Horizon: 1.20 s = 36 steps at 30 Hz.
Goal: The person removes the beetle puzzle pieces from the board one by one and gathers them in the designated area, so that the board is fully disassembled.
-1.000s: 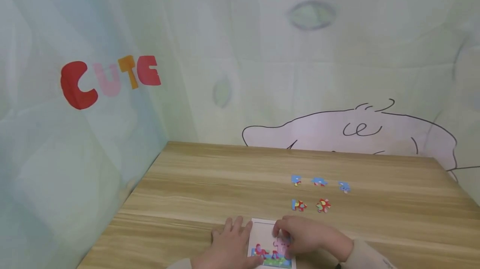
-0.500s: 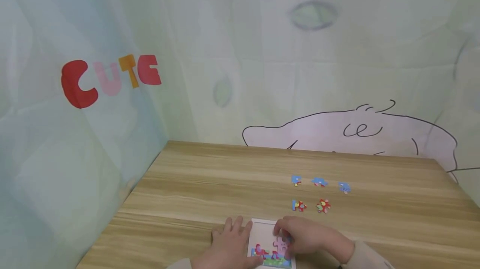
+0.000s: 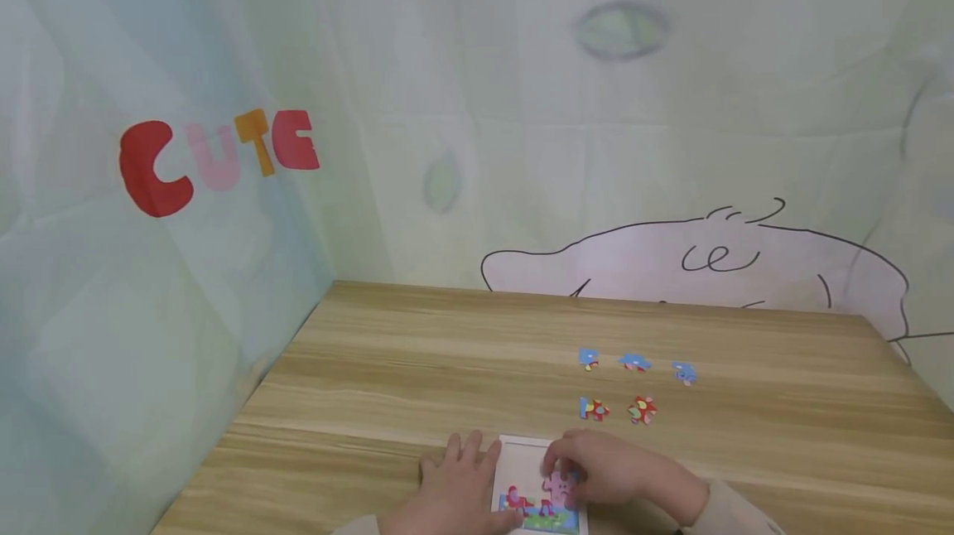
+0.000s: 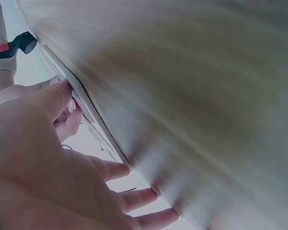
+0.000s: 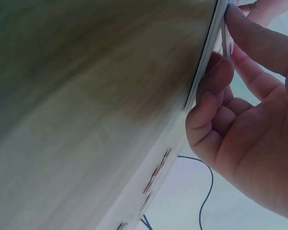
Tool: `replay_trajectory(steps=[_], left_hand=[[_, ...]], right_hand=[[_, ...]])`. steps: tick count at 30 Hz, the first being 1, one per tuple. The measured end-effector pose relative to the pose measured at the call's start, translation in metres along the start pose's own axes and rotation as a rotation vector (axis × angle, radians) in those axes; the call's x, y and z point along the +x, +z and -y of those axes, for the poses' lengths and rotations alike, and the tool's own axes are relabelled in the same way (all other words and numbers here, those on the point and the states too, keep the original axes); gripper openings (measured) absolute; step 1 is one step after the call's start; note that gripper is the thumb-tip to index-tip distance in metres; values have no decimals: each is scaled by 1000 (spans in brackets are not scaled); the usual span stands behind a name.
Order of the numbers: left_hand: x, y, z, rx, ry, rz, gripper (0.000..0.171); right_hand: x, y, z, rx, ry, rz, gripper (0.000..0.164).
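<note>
A white-rimmed puzzle tray lies at the table's near edge, its lower part filled with joined picture pieces showing red, green and blue. My left hand is spread flat along the tray's left side, thumb over its lower left part. In the left wrist view, the fingertips of that left hand rest on the table beside the tray edge. From the right, my right hand reaches over the tray and pinches a pink-and-blue puzzle piece between thumb and fingers. Those fingers hide part of the piece.
Beyond the tray lie several loose pieces: a blue corner piece, a blue piece, another blue one, a red-and-blue piece and a red one. A printed cloth wall stands behind the wooden table.
The pink piece under my right fingers has shifted slightly and shows more of its face. My left hand has stayed in place, as have the loose pieces.
</note>
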<state>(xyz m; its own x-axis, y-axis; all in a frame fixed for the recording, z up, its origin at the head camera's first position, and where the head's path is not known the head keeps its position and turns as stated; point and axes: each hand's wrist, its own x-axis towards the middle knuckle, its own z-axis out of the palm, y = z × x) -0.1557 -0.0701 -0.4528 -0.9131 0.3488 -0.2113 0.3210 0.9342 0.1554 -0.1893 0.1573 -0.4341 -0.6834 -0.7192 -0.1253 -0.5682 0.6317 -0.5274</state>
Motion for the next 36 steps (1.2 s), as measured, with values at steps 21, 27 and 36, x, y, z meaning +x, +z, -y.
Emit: replay_trajectory(steps=[21, 27, 36], left_hand=[[1, 2, 0, -6, 10, -10, 93], [0, 2, 1, -21, 14, -9, 93], [-3, 1, 1, -10, 28, -34, 92]], right_hand=[[0, 1, -5, 40, -30, -47, 20], [-1, 1, -4, 51, -34, -52, 23], [-1, -1, -3, 35, -62, -43, 24]])
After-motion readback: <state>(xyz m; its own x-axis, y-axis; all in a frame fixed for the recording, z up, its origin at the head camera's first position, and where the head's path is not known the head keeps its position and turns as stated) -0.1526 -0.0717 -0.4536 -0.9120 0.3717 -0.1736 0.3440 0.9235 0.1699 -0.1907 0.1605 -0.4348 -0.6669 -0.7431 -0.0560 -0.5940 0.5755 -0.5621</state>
